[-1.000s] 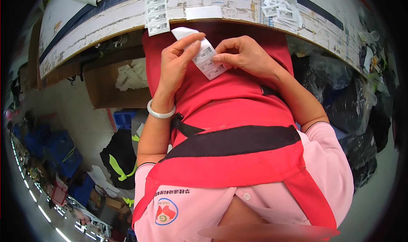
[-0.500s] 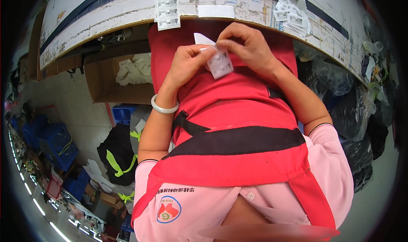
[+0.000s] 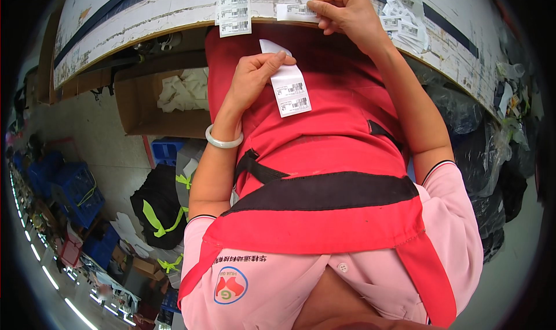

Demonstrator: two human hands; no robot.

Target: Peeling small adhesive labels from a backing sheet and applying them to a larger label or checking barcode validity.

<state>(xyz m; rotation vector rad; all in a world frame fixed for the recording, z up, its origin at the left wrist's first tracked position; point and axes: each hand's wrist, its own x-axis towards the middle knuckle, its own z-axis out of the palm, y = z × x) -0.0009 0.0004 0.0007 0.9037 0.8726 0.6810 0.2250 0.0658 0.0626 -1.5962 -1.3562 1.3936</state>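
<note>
My left hand (image 3: 259, 76) is closed over the red apron, thumb and fingers pinching a white strip of barcode labels (image 3: 293, 97). The strip's lower end hangs toward me with two printed labels showing, and its blank upper end sticks out past my fingers. At the table's front edge, my right hand (image 3: 347, 18) pinches the right end of a small printed label (image 3: 300, 9). This label lies on or just over a white paper strip (image 3: 283, 12) on the table; whether it is stuck down I cannot tell.
A longer label sheet (image 3: 234, 11) overhangs the worn table edge (image 3: 168, 18) on the left. Loose labels (image 3: 405, 27) lie piled at the right. Below are a cardboard box (image 3: 136, 101) with pale cloth, blue crates (image 3: 81, 194), a black bundle (image 3: 159, 205) and plastic bags (image 3: 480, 156).
My right hand has moved away from the left, forward to the table edge, with a label now in its fingers. My left hand keeps hold of the label strip over my lap.
</note>
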